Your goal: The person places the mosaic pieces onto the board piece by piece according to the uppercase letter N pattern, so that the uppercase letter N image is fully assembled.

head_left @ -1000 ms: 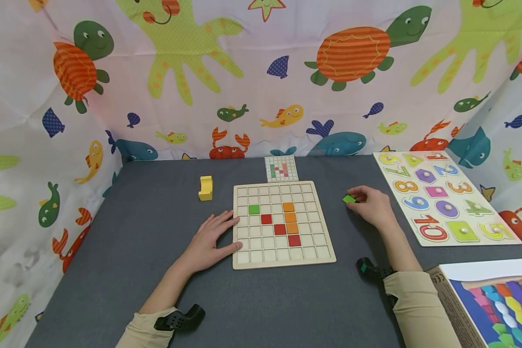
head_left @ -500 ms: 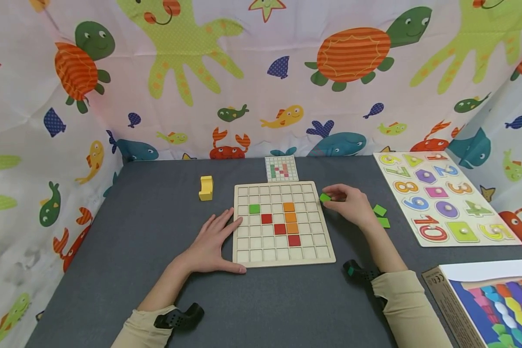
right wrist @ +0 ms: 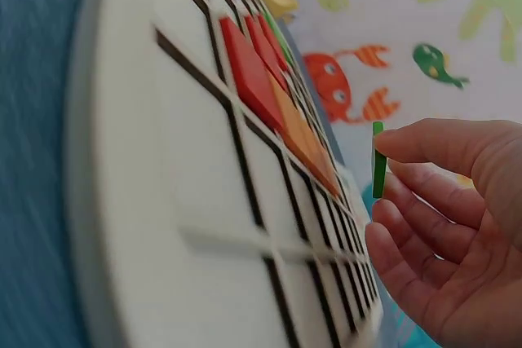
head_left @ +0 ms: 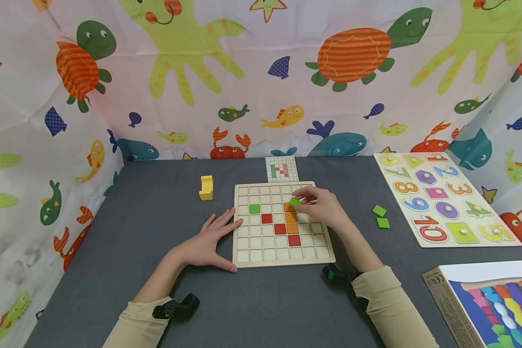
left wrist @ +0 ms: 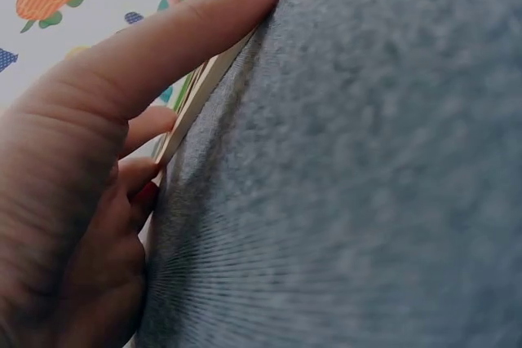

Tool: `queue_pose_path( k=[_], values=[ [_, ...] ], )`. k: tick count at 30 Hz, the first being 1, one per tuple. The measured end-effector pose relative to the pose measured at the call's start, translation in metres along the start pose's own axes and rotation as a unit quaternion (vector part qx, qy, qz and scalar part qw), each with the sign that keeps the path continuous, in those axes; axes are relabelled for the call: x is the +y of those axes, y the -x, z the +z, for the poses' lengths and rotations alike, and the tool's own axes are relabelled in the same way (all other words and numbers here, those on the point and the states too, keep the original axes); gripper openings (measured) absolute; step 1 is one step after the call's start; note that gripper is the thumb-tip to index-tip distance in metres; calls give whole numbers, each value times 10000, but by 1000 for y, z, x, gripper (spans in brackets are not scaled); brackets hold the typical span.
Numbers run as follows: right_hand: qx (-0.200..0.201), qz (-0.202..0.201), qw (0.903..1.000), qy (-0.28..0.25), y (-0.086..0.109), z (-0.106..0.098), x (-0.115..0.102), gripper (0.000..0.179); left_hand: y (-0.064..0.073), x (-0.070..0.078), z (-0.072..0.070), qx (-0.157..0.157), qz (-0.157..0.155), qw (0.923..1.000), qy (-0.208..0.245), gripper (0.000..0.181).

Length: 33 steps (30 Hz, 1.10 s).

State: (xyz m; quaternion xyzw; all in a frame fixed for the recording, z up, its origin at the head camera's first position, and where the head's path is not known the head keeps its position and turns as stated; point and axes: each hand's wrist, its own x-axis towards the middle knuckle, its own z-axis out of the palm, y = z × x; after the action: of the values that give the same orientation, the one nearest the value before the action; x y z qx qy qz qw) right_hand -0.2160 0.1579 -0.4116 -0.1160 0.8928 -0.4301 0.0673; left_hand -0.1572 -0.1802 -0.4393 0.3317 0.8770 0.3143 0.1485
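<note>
- Right grip (head_left: pixel 319 205) pinches green tile (head_left: pixel 294 201): best lowered level, square to the board (head_left: pixel 313 252).
- Left grip (head_left: pixel 203 244), spread apart, should steady the board's nine-o'clock edge.

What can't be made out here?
Head view: some of the board, hidden by the right hand.
Head view: the box, cut off by the right and bottom edges.
Left wrist view: right hand, cut off by the top edge.
Right wrist view: board's near side, blurred.
</note>
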Motion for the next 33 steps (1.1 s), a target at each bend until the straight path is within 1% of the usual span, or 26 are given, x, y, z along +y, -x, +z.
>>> queue_pose_path(
  k=[3, 7, 12, 16, 20, 24, 33],
  values=[
    [-128, -82, 9998, -116, -2, 12, -7, 34, 0, -1, 1, 49, 1, 10000, 25, 113],
    [-309, -320, 9989, -156, -3, 28, -17, 33, -1, -2, 3, 130, 5, 9999, -3, 113],
    [-581, -753, 9955, 23, -5, 47, -29, 30, -2, -2, 5, 228, 43, 9997, -83, 111],
    [-686, -1164, 9906, 191, -7, 57, -36, 27, -3, -2, 7, 289, 38, 9994, -162, 111],
    [-742, -1524, 9848, 371, -8, 64, -40, 26, -2, -2, 8, 321, 29, 9993, -192, 111],
    [-779, -1729, 9805, 512, -8, 66, -42, 26, -2, -1, 8, 349, 48, 9991, -238, 110],
    [-834, -1922, 9762, 552, -9, 67, -44, 27, -2, -1, 8, 381, 68, 9990, -218, 109]
  ],
)
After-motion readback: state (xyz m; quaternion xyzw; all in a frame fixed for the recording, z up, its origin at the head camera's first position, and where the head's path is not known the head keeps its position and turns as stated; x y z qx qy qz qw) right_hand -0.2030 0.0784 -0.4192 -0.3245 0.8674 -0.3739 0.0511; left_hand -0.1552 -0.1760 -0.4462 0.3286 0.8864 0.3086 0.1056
